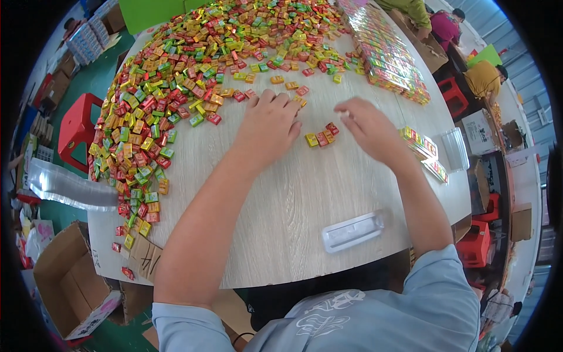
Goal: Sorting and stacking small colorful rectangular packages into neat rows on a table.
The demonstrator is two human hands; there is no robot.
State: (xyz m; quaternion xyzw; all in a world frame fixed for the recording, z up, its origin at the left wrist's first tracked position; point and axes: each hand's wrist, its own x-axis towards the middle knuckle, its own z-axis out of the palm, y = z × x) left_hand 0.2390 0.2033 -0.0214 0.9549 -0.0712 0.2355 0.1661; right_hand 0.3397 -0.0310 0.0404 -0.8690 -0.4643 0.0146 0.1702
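Over the near edge of the candy pile, my left hand [268, 124] lies palm down, its fingers apart and slightly bent. Its fingertips are next to a small orange wrapped candy [299, 101]. My right hand [370, 130] hovers to the right, thumb and fingers loosely bent with a gap between them; nothing shows in it. Between both hands sits a short slanting row of small wrapped candies [321, 138] in yellow, red and orange. A white, shallow plastic tray [352, 232] rests nearer me, below the right hand.
A big heap of candies [234, 41] spreads over the table's far and left sides. Filled packs [390, 56] are stacked at far right. Two candy-filled trays [425, 154] and clear plastic trays [454, 149] lie right. Carton [73, 276] and red stool [80, 130] stand left; people work beyond.
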